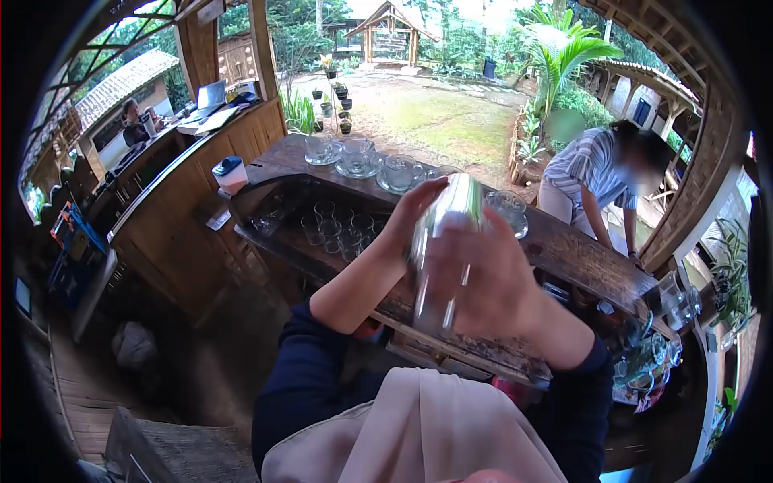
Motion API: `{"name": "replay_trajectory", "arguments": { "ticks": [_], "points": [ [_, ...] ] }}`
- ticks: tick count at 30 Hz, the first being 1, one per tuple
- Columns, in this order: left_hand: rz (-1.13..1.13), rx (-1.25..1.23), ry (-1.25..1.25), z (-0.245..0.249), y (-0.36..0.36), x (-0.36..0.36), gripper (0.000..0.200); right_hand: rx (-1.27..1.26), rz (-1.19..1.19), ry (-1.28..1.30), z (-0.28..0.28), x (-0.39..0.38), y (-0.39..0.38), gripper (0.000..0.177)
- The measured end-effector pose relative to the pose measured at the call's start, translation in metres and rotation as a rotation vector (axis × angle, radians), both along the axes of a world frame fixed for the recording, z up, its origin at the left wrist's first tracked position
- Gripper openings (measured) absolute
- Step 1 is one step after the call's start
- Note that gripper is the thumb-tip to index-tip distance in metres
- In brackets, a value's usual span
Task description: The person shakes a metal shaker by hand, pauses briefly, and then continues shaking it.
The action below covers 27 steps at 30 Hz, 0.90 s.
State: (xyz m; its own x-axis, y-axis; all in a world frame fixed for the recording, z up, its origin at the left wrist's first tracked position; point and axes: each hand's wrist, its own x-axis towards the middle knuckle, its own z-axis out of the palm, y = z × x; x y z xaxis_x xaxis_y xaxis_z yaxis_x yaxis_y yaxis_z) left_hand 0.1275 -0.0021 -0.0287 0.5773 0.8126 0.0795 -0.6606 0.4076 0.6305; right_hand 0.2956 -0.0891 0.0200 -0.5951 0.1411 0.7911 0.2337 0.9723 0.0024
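A shiny silver metal shaker point(448, 253) is held up in front of my chest, over the wooden counter, its upper end tilted slightly away. My left hand point(409, 219) is wrapped around its left side near the top. My right hand point(491, 278) grips its right side and front, somewhat blurred by motion. Just behind the shaker, glass cups on saucers point(400, 172) stand along the counter's far edge, and another glass cup point(509, 211) is to the right of my right hand. The hands hide part of the shaker.
Several drinking glasses point(342, 229) stand on a lower shelf. The dark wooden counter point(576, 262) runs to the right, where a person point(588, 177) leans over it. Glass jugs point(676, 302) stand at the right end. A lidded container point(230, 175) is at the left.
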Motion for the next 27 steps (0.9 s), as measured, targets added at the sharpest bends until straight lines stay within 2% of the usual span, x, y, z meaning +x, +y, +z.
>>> {"name": "replay_trajectory", "arguments": {
  "ticks": [1,2,3,4,6,7,8,9,10,11,12,14,15,16,18,19,20,22,23,24,25,26,27],
  "points": [
    [0.111,0.249,-0.118,0.003,-0.013,0.001,0.042,0.383,0.038,-0.127,-0.003,0.000,-0.021,0.028],
    [0.080,0.467,-0.219,0.002,-0.018,-0.007,0.043,0.770,0.077,-0.251,-0.008,-0.002,-0.033,0.022],
    [0.053,0.697,-0.345,0.002,-0.023,-0.006,0.043,0.848,0.282,-0.227,-0.021,-0.008,-0.031,0.018],
    [0.021,0.927,-0.469,0.003,-0.027,-0.005,0.043,0.851,0.288,-0.226,-0.022,-0.013,-0.020,0.018],
    [0.126,0.773,-0.248,-0.018,-0.002,-0.020,0.040,0.841,0.424,-0.073,-0.019,-0.021,0.010,0.017],
    [0.131,0.584,-0.153,-0.027,0.021,-0.027,0.032,0.646,0.277,-0.060,-0.033,-0.021,0.031,0.026],
    [0.099,0.267,-0.057,-0.020,0.033,-0.033,0.028,0.142,0.078,-0.358,-0.015,-0.019,0.041,0.039],
    [0.020,0.147,-0.213,-0.032,0.051,-0.037,0.032,0.050,-0.059,-0.313,-0.032,-0.023,0.073,0.043],
    [-0.058,0.029,-0.373,-0.045,0.067,-0.039,0.035,0.010,-0.206,0.109,-0.030,-0.043,0.081,0.056],
    [0.130,-0.063,-0.160,-0.036,0.068,-0.038,0.037,-0.071,-0.203,0.172,-0.031,-0.048,0.087,0.057],
    [0.129,-0.058,-0.165,-0.033,0.063,-0.042,0.037,-0.147,-0.198,0.235,-0.028,-0.053,0.092,0.058],
    [0.076,-0.098,-0.147,-0.019,0.039,-0.056,0.039,0.162,-0.182,0.079,-0.021,-0.049,0.052,0.056],
    [0.011,-0.007,-0.049,0.005,0.008,-0.062,0.044,0.386,-0.130,0.008,-0.025,-0.047,0.029,0.047],
    [0.066,0.216,-0.047,0.004,0.002,-0.062,0.041,0.606,-0.077,-0.062,-0.029,-0.046,0.017,0.039],
    [0.216,0.797,-0.244,-0.010,-0.007,-0.053,0.042,0.599,-0.042,-0.098,-0.025,-0.049,0.025,0.038],
    [0.117,0.875,-0.391,-0.008,-0.010,-0.050,0.040,0.589,-0.007,-0.125,-0.023,-0.051,0.028,0.038],
    [0.119,0.873,-0.395,-0.016,0.011,-0.050,0.040,0.576,0.026,-0.149,-0.022,-0.054,0.031,0.037],
    [0.055,0.452,-0.051,-0.042,0.065,-0.054,0.033,0.539,0.089,-0.190,-0.022,-0.060,0.035,0.037],
    [-0.038,0.058,-0.105,-0.013,0.036,-0.059,0.030,0.236,0.024,-0.077,-0.034,-0.060,0.066,0.038],
    [-0.209,-0.063,-0.213,-0.049,0.084,-0.060,0.030,0.122,0.006,0.048,-0.036,-0.071,0.089,0.040],
    [-0.061,-0.173,-0.138,-0.051,0.084,-0.055,0.028,-0.178,-0.014,0.413,-0.050,-0.087,0.104,0.041],
    [0.086,-0.280,-0.064,-0.048,0.080,-0.049,0.027,-0.322,-0.098,0.572,-0.052,-0.088,0.106,0.039],
    [0.032,-0.136,-0.208,-0.033,0.063,-0.044,0.026,-0.209,-0.093,0.524,-0.041,-0.089,0.092,0.038]
  ]
}}
